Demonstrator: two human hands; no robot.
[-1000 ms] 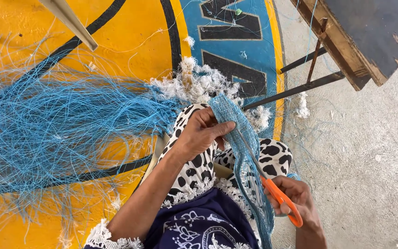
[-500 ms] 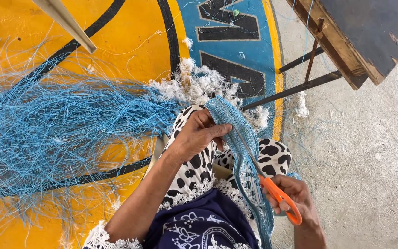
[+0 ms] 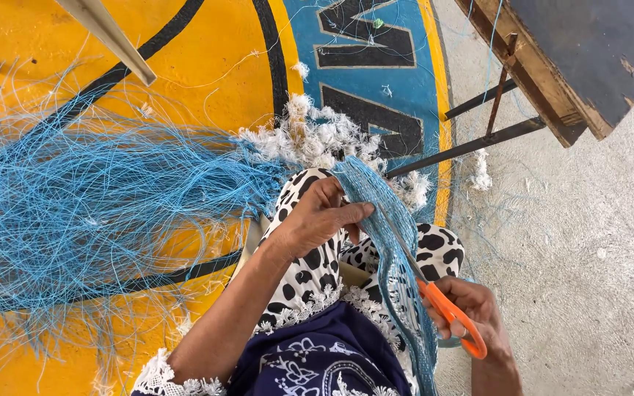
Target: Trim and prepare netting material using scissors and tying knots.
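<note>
Loose pale-blue net threads (image 3: 97, 198) cover the yellow painted floor with black lines (image 3: 207, 66) at frame left. Orange-handled metal scissors (image 3: 449, 312) appear lower right; black-and-white spotted cloth (image 3: 310, 271) at centre.

Strands: the loose strands (image 3: 97, 198) lie on the floor left of my lap;
Fluff: the fluff pile (image 3: 317, 136) sits ahead of my knees;
Bench: the wooden bench (image 3: 574, 59) stands far right

Bright, even daylight fills the head view; colours look saturated. Shadows are soft, darkest beneath the wooden bench (image 3: 552, 66). Focus is sharp throughout, without glare or motion blur. Straight lines bow slightly near the edges.
</note>
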